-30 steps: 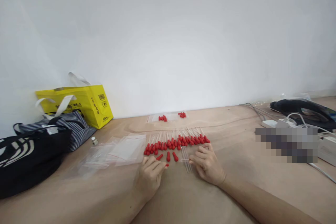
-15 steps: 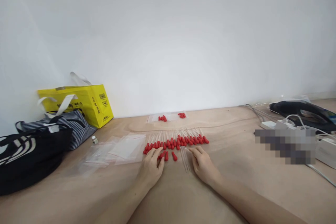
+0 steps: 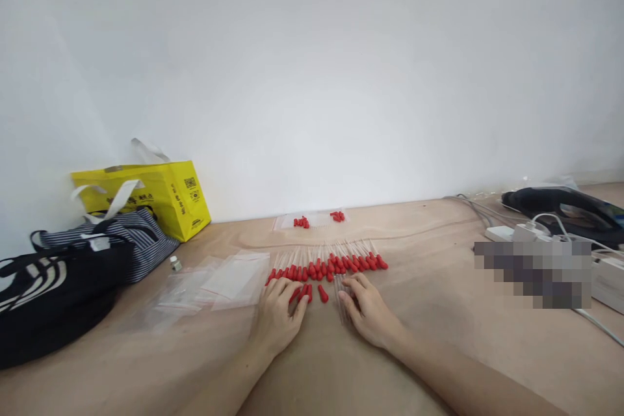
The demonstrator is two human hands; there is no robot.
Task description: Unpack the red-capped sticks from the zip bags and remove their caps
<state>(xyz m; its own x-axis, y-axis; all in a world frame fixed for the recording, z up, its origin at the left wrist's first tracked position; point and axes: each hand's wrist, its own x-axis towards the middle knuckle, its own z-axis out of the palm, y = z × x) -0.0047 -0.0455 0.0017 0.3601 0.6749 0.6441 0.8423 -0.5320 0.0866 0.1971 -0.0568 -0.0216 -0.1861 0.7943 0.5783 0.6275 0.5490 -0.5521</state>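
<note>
Landmark: row of red-bulb droppers [image 3: 326,263] across the table [image 3: 439,351], bulbs toward the person. L hand [image 3: 277,315] lies just on the person's side of the row's left half, fingers spread & flat, tips on a couple of loose red bulbs [image 3: 306,291], nothing pinched. One more loose bulb [image 3: 322,294] sits between the hands. R hand [image 3: 368,312] is just below the row's mid-right, fingers spread & flat over a few bare glass tubes [image 3: 341,304], not gripping as far as shows. Clear plastic bags [image 3: 234,276] lie left of the row, and a flat packet w/ more bulbs [image 3: 316,218] lies beyond it. Risks, prob.: weight from the R fingers could snap or roll the thin tubes. A fingertip nudge could knock the row out of line. The round bulbs could skid off under the L fingers.
</note>
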